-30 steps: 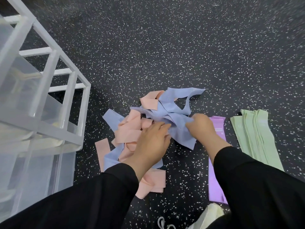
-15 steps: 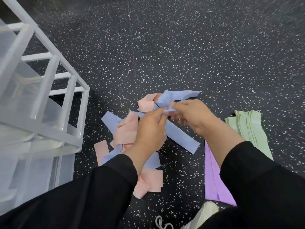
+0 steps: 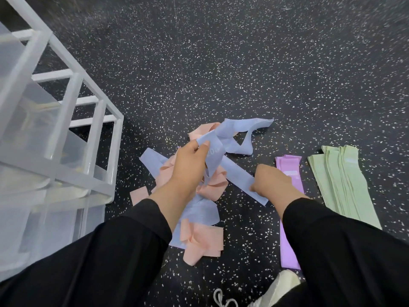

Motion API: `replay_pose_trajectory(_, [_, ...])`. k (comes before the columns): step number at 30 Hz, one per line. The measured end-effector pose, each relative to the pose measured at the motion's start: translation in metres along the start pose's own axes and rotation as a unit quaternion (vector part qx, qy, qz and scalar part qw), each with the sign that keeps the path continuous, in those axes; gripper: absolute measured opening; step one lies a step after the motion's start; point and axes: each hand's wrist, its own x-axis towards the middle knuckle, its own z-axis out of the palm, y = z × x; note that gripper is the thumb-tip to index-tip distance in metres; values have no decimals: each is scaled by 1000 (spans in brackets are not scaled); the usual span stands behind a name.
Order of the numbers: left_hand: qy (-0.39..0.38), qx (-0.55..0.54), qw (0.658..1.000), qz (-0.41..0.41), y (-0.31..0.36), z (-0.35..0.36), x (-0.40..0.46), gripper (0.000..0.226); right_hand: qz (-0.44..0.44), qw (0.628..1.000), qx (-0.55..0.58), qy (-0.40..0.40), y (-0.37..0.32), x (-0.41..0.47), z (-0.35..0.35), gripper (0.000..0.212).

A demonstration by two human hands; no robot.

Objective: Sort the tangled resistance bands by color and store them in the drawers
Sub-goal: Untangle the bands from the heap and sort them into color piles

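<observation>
Black speckled floor carries a tangle of blue bands and peach bands beside the white drawer unit. Left hand lifts one blue band, its grip pinching the end between thumb and fingers. Right hand seems to hold the band's lower end against the floor; its fingertips are hidden. Purple bands and green bands lie flat, sorted, further right.

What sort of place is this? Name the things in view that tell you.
Probably a gym or home workout room: the black speckled floor looks like rubber gym flooring, resistance bands lie sorted and tangled on it, and a white drawer unit stands by for storing them.
</observation>
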Motion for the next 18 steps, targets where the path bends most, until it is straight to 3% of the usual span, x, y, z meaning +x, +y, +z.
replay_pose_trajectory(3, [-3,-25,999,-22,0,0,1,55,8,1000,-14,-3,-7,-5,1,13])
replay_pose_trajectory(5, [-4,-60,998,-36,-1,0,1,44,0,1000,-14,2,-10,-7,-2,14])
replay_pose_trajectory(9, [-4,-74,997,-31,-1,-5,1,30,-61,994,86,-34,-20,-12,-24,16])
replay_pose_trajectory(11, [-2,-85,996,-30,0,-11,3,38,-86,972,218,-4,-25,-22,-43,5])
replay_pose_trajectory(13, [0,-88,996,-28,2,-18,2,44,-89,937,338,28,-27,-38,-59,21])
replay_pose_trajectory(18, [8,-117,993,17,28,-37,-18,41,-153,884,439,55,-34,-95,-97,9])
